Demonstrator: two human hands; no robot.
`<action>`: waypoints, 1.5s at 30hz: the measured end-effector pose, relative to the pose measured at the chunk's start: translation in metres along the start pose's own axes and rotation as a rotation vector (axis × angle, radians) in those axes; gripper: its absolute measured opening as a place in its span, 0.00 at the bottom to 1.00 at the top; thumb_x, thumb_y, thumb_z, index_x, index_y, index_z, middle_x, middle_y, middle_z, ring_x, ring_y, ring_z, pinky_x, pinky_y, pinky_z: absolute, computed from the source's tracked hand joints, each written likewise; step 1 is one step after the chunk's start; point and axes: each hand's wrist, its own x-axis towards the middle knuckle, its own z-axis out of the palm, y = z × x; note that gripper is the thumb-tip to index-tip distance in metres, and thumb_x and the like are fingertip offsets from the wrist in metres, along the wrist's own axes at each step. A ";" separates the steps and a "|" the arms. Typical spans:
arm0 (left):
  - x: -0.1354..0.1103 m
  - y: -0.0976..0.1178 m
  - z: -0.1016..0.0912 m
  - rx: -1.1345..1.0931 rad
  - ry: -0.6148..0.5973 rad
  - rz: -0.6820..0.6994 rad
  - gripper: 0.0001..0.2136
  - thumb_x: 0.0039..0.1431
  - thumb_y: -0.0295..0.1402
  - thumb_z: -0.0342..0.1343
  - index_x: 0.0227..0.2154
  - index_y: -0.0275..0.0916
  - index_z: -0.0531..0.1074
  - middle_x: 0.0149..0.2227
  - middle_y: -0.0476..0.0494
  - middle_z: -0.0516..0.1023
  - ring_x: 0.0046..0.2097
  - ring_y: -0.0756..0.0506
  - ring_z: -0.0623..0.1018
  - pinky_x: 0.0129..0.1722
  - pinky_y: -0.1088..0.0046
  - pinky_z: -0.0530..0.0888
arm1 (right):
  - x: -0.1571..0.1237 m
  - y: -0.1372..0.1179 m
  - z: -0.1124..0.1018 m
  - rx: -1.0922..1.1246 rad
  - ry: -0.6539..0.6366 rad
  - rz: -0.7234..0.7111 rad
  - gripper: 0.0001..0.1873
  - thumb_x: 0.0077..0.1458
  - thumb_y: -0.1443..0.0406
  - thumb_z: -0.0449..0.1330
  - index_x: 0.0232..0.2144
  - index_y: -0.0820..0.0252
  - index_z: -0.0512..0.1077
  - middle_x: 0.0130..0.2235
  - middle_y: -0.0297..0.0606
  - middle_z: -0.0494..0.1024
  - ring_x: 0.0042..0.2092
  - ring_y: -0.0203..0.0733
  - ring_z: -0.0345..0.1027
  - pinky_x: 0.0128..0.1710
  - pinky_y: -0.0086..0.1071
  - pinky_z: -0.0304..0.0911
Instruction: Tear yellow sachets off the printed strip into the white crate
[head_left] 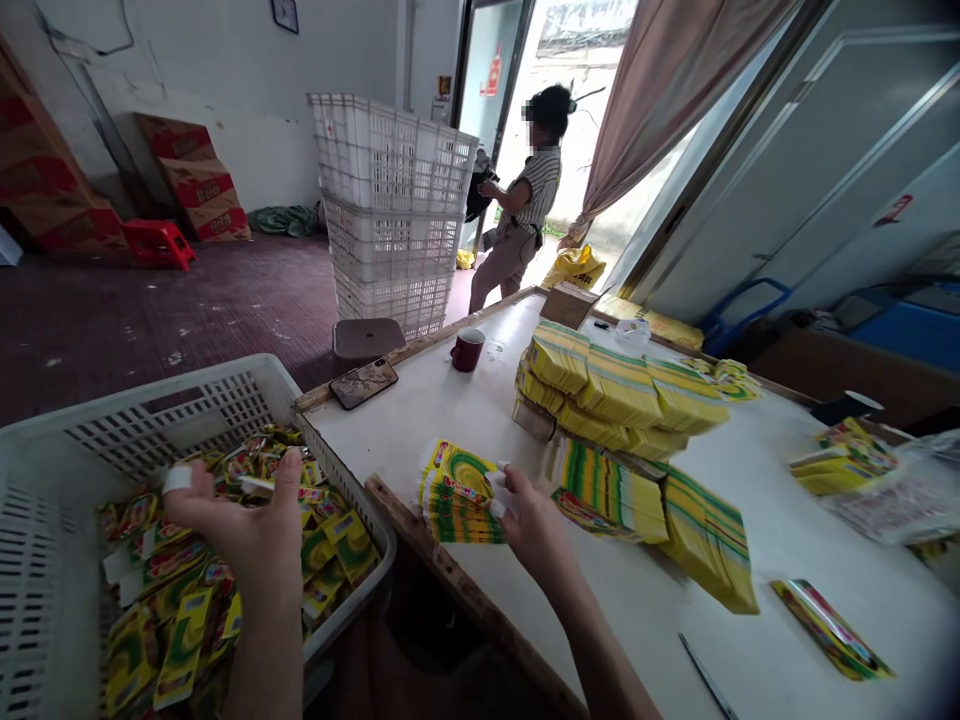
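Observation:
My left hand [251, 530] is raised over the white plastic basket [289, 385], with its thumb and fingers apart. White tape wraps a fingertip, and a narrow white strip shows between thumb and fingers; I cannot make out what it is. Many yellow-green folded packets [184, 645] lie loose in the basket below. On the table, my right hand [541, 530], its fingertips taped white, pinches the right edge of a flat yellow-green carton [459, 475] on top of a fanned pile. Just right of this hand stand bundled stacks of flat cartons [611, 490].
A phone [365, 383] and a dark red mug [468, 350] rest near the table's far left edge. Scissors [705, 675] lie at the front right. Behind stand stacked white crates [394, 215], a brown stool [367, 340] and a person [525, 205] by the doorway.

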 end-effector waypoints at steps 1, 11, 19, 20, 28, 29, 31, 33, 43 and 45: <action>0.002 -0.002 -0.001 0.065 0.003 0.031 0.36 0.44 0.35 0.67 0.53 0.40 0.53 0.62 0.34 0.52 0.63 0.41 0.55 0.62 0.59 0.53 | 0.000 0.001 0.003 -0.065 -0.023 -0.005 0.22 0.50 0.73 0.54 0.50 0.61 0.64 0.43 0.47 0.75 0.45 0.51 0.67 0.46 0.43 0.63; -0.037 0.003 0.025 -0.336 -0.287 -0.209 0.22 0.49 0.36 0.64 0.44 0.42 0.60 0.53 0.38 0.64 0.56 0.43 0.66 0.54 0.63 0.64 | 0.002 -0.003 0.013 -0.134 -0.072 -0.005 0.30 0.43 0.80 0.49 0.51 0.66 0.63 0.46 0.49 0.73 0.49 0.50 0.66 0.49 0.40 0.61; -0.055 -0.010 0.033 -0.378 -0.473 -0.383 0.17 0.51 0.40 0.62 0.40 0.41 0.66 0.49 0.41 0.71 0.50 0.45 0.70 0.48 0.65 0.66 | 0.010 -0.014 -0.002 -0.153 -0.154 0.015 0.29 0.46 0.74 0.59 0.53 0.64 0.63 0.47 0.49 0.70 0.49 0.51 0.65 0.48 0.39 0.61; -0.056 -0.010 0.034 -0.390 -0.476 -0.398 0.17 0.50 0.40 0.62 0.41 0.41 0.66 0.49 0.41 0.71 0.50 0.45 0.70 0.48 0.66 0.66 | 0.013 -0.016 -0.005 -0.163 -0.154 0.012 0.33 0.45 0.72 0.62 0.55 0.64 0.61 0.50 0.50 0.68 0.51 0.53 0.63 0.50 0.40 0.59; -0.051 0.002 0.031 -0.444 -0.472 -0.557 0.22 0.45 0.43 0.65 0.42 0.39 0.68 0.47 0.43 0.72 0.47 0.46 0.71 0.40 0.71 0.68 | 0.044 -0.014 0.004 -0.229 -0.494 -0.238 0.53 0.32 0.65 0.71 0.60 0.63 0.54 0.54 0.52 0.65 0.56 0.57 0.58 0.55 0.44 0.54; -0.049 0.002 0.031 -0.445 -0.478 -0.564 0.22 0.45 0.43 0.65 0.42 0.39 0.68 0.47 0.43 0.72 0.46 0.46 0.72 0.39 0.71 0.68 | 0.042 -0.013 0.007 -0.222 -0.503 -0.264 0.48 0.35 0.66 0.69 0.59 0.62 0.57 0.52 0.49 0.67 0.53 0.54 0.61 0.53 0.42 0.56; -0.048 0.000 0.030 -0.448 -0.489 -0.568 0.22 0.46 0.43 0.65 0.41 0.38 0.69 0.45 0.43 0.73 0.44 0.47 0.72 0.38 0.72 0.69 | 0.037 -0.012 0.010 -0.213 -0.489 -0.294 0.42 0.39 0.69 0.64 0.58 0.62 0.58 0.50 0.47 0.68 0.51 0.51 0.62 0.51 0.40 0.58; -0.048 -0.002 0.031 -0.444 -0.482 -0.585 0.23 0.44 0.43 0.65 0.41 0.37 0.69 0.43 0.43 0.73 0.42 0.47 0.72 0.37 0.73 0.69 | 0.030 -0.010 0.009 -0.212 -0.464 -0.303 0.43 0.40 0.69 0.64 0.59 0.64 0.56 0.54 0.50 0.65 0.54 0.53 0.58 0.55 0.43 0.53; -0.058 -0.034 0.036 0.044 -0.717 -0.164 0.17 0.56 0.43 0.55 0.46 0.41 0.68 0.49 0.39 0.72 0.49 0.42 0.71 0.44 0.67 0.69 | -0.004 -0.010 -0.019 -0.116 -0.230 -0.097 0.28 0.49 0.75 0.58 0.54 0.63 0.62 0.46 0.45 0.72 0.48 0.49 0.65 0.49 0.40 0.60; -0.063 -0.041 0.037 0.254 -0.838 -0.012 0.16 0.56 0.41 0.53 0.45 0.40 0.69 0.47 0.38 0.73 0.49 0.40 0.71 0.45 0.63 0.69 | -0.010 -0.010 -0.011 -0.139 -0.222 -0.071 0.26 0.49 0.75 0.57 0.52 0.64 0.64 0.45 0.46 0.73 0.47 0.50 0.65 0.47 0.40 0.61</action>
